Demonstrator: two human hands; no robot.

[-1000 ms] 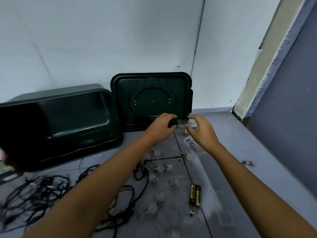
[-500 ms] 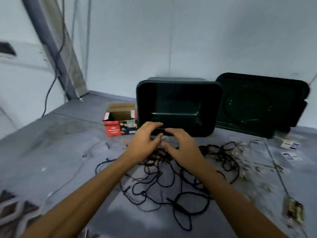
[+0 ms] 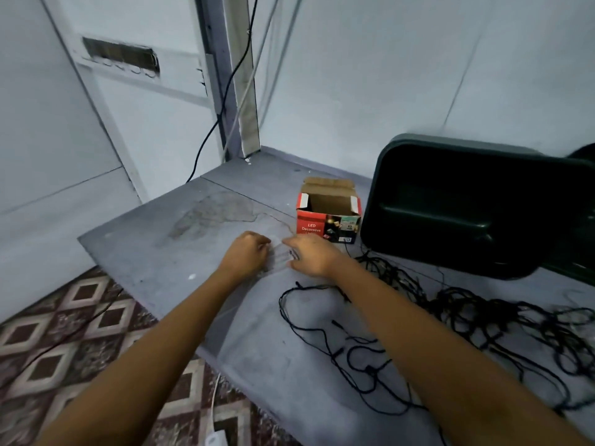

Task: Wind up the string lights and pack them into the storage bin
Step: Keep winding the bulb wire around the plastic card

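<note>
A tangle of black string lights (image 3: pixel 476 320) lies spread over the grey tabletop (image 3: pixel 180 252) to the right, partly under my right forearm. The dark green storage bin (image 3: pixel 450 204) lies on its side at the right, its opening facing me. My left hand (image 3: pixel 246 252) and my right hand (image 3: pixel 310 257) meet left of the tangle, in front of a red box. Between them they hold a small clear piece (image 3: pixel 280 255), too blurred to identify. The left fingers are curled; the right fingers pinch the piece's other end.
An open red LED lights box (image 3: pixel 328 217) stands beside the bin. The table's left edge drops to a patterned floor (image 3: pixel 64 333), where a white cable (image 3: pixel 214 397) lies. A black cable (image 3: pixel 225 91) hangs down the corner wall.
The view has swung left from the lid and bin to the table's left corner. Both hands moved left, away from the black tangle, still together.
</note>
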